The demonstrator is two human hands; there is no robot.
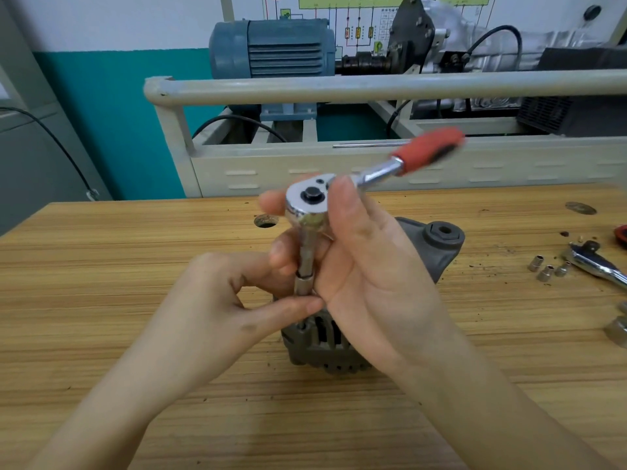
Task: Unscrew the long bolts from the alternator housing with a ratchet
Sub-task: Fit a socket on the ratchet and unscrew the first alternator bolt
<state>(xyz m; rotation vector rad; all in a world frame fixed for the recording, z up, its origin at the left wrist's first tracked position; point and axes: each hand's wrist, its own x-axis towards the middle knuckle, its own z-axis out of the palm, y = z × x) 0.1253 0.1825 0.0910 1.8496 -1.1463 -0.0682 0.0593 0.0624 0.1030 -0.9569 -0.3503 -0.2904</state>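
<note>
A grey alternator (437, 249) stands on the wooden bench, mostly hidden behind my hands. A chrome ratchet (307, 201) with a red handle (429, 149) is held above it, its extension and socket (303, 283) pointing down at the housing's near edge. My right hand (366, 266) grips the ratchet head, thumb on top and fingers round the extension. My left hand (237, 300) pinches the socket at its lower end between thumb and fingers. The bolt under the socket is hidden.
Several small sockets (546, 271) and a second chrome ratchet (597, 264) lie on the bench (135, 266) at the right. A hole (266, 221) is cut in the benchtop behind the alternator. A railed frame (373, 86) with a blue motor (271, 49) stands behind the bench.
</note>
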